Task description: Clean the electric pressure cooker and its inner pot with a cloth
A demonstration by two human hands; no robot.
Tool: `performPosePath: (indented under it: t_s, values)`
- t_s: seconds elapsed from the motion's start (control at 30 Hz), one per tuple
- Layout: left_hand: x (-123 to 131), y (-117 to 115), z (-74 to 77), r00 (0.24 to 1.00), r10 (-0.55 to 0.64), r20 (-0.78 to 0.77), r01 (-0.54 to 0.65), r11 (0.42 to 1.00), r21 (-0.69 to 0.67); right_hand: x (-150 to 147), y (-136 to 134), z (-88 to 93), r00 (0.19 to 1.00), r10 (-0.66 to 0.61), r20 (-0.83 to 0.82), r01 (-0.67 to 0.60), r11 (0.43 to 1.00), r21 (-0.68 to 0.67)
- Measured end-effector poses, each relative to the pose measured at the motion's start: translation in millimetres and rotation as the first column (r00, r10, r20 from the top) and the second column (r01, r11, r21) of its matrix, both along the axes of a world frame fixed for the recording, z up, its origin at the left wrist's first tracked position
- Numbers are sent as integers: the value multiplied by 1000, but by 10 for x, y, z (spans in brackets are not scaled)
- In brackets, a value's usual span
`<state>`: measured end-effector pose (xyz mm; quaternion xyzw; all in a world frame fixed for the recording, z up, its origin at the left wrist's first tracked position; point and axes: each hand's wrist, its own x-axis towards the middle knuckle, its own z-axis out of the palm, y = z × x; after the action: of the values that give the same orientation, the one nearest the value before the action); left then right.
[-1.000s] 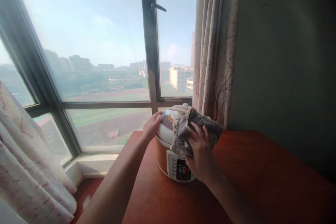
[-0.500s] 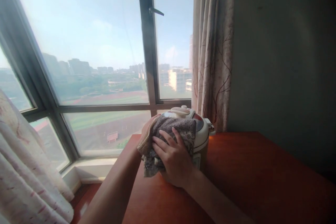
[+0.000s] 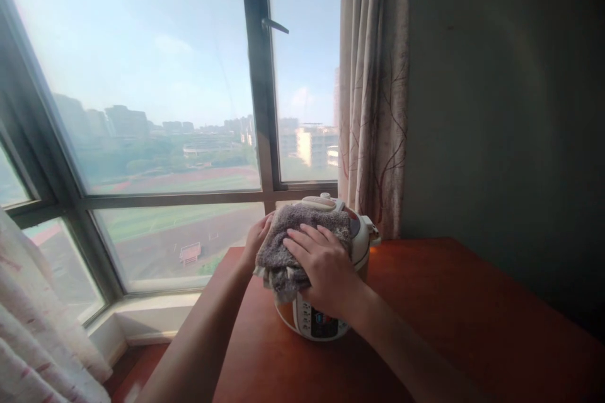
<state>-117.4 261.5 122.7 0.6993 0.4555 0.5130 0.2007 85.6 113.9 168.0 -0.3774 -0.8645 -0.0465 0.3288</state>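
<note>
A grey-brown towel [image 3: 283,245] lies folded over the front and top of a white and orange rice cooker [image 3: 362,242]. The cooker's control panel shows below the cloth. My right hand [image 3: 326,264] rests on the towel with its fingers spread, pressing it against the cooker. At the cooker's left side is my left hand [image 3: 258,239], by the towel's left edge; its fingertips are partly hidden behind the cloth, so its grip is unclear.
The cooker stands on a reddish-brown wooden table [image 3: 425,315]. Behind it are a large window [image 3: 267,107] and a patterned curtain [image 3: 378,107]. Another curtain [image 3: 42,334] hangs at the lower left. A dark wall rises on the right.
My right hand and the towel have shifted, and the cooker's front panel now shows beneath them. My left hand shows more beside the towel. The view has turned slightly right.
</note>
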Motion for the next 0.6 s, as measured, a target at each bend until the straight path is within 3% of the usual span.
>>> performPosePath:
  t_s: [0.07, 0.17, 0.3, 0.47, 0.6]
  values:
    - [-13, 12, -45, 1000, -14, 27, 13, 1000, 11, 80, -142, -128, 999, -31, -6, 32, 999, 13]
    - [-5, 29, -131, 995, 57, 79, -58, 998, 4, 244, -269, -266, 998, -56, -6, 56, 998, 33]
    - [23, 31, -172, 990, 110, 92, -111, 994, 2, 521, -216, -427, 992, -104, -67, 110, 990, 88]
    - [37, -6, -129, 991, 119, 66, -118, 993, -23, 872, 259, -536, 909, -212, -358, 253, 965, 71]
    - [38, -16, -107, 990, 139, 40, -137, 989, -47, 1058, 778, -385, 837, -343, -426, 325, 939, -117]
